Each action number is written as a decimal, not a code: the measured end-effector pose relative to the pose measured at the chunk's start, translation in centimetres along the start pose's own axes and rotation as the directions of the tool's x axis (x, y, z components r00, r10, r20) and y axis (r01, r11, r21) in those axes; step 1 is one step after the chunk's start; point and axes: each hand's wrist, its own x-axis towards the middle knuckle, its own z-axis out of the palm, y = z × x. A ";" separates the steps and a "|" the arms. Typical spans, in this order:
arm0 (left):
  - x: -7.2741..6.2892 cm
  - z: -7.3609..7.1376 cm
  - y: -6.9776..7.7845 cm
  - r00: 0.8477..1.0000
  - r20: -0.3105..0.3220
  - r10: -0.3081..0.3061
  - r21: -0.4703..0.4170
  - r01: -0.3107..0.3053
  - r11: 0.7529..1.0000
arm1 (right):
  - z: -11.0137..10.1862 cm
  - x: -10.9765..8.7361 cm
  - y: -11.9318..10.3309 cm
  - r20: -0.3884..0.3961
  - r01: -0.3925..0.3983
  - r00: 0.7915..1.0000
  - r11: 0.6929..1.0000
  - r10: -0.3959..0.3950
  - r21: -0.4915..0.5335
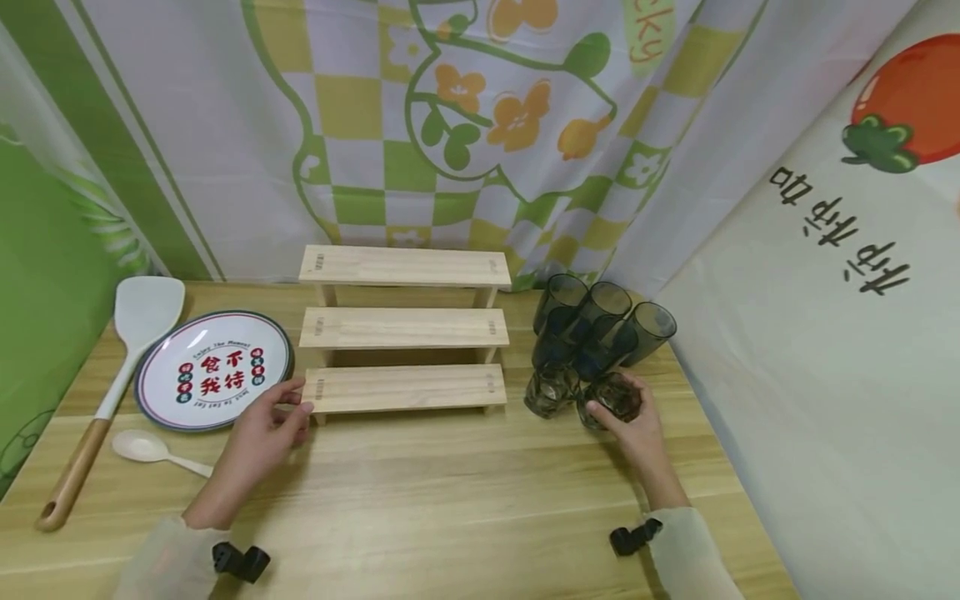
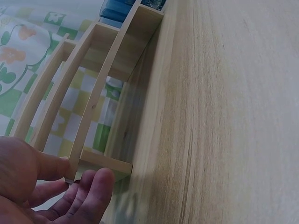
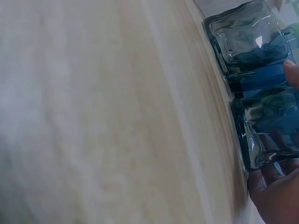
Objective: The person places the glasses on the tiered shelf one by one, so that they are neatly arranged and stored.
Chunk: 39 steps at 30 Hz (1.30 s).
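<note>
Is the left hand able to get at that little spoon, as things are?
Probably yes: the spoon lies close to the left hand, with nothing standing between them. But that hand grips the wooden rack at its corner, so it would likely need to let go first.

Head view is bright; wrist views dimmer, perhaps soft.

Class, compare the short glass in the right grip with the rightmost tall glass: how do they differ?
The short glass is squat; the tall glass is much higher. The right grip holds the short glass, while the tall glass stands unheld behind it. Both have dark, see-through walls.
</note>
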 end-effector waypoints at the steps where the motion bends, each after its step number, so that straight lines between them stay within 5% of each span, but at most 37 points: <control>1: 0.0 0.0 0.0 1.000 0.001 0.000 -0.001 0.000 1.000 | 0.0 0.0 0.0 -0.004 -0.006 1.000 1.000 0.006 0.003; 12: 0.2 0.1 0.0 1.000 0.005 -0.006 -0.034 0.007 0.999 | 0.3 -0.9 -2.1 -0.055 0.069 0.996 0.994 -0.065 0.084; 22: 0.2 0.1 0.0 0.999 0.003 -0.033 -0.032 0.033 0.999 | 0.7 -1.5 -6.1 -0.036 0.177 0.984 0.984 -0.177 -0.001; 30: 0.1 0.0 -0.1 1.000 0.001 0.009 -0.042 -0.009 0.999 | 2.7 -0.9 -9.8 0.050 0.231 0.972 0.971 -0.229 -0.059; 39: 0.1 0.0 0.0 1.000 0.005 -0.002 -0.049 0.002 0.999 | 6.7 1.1 -14.4 0.185 0.326 0.929 0.945 -0.320 -0.007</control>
